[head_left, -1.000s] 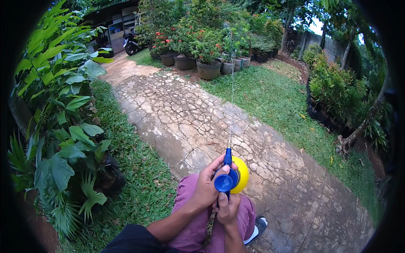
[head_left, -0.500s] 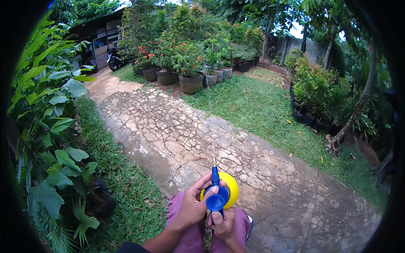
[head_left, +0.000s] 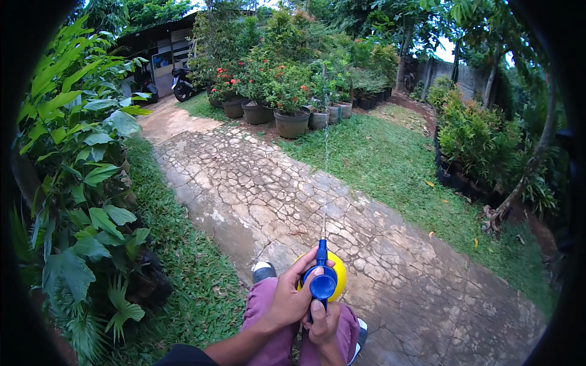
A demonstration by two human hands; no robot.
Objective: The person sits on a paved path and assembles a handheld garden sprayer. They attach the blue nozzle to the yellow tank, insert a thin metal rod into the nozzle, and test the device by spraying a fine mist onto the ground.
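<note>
Between both hands I hold a hand sprayer with a blue head [head_left: 323,284] and a round yellow tank [head_left: 340,271]. My left hand [head_left: 293,294] is wrapped round the left side of the head, with its fingers behind the neck and its thumb by the blue cap. My right hand [head_left: 325,327] is closed on the blue handle below the cap, thumb on top. The brass-tipped nozzle [head_left: 323,240] points away from me. From it a thin jet of water [head_left: 326,155] shoots toward the potted plants.
A cracked stone path [head_left: 244,171] runs ahead between grass strips. Potted shrubs with red flowers [head_left: 292,125] stand at the far middle. Leafy plants [head_left: 85,244] crowd the left side; shrubs in black bags [head_left: 470,146] line the right. A motorbike [head_left: 182,85] is parked by a shed.
The view has shifted, so the scene sits further right. The sprayer stays in both hands, and the water jet shows more clearly. My left shoe has come into view.
</note>
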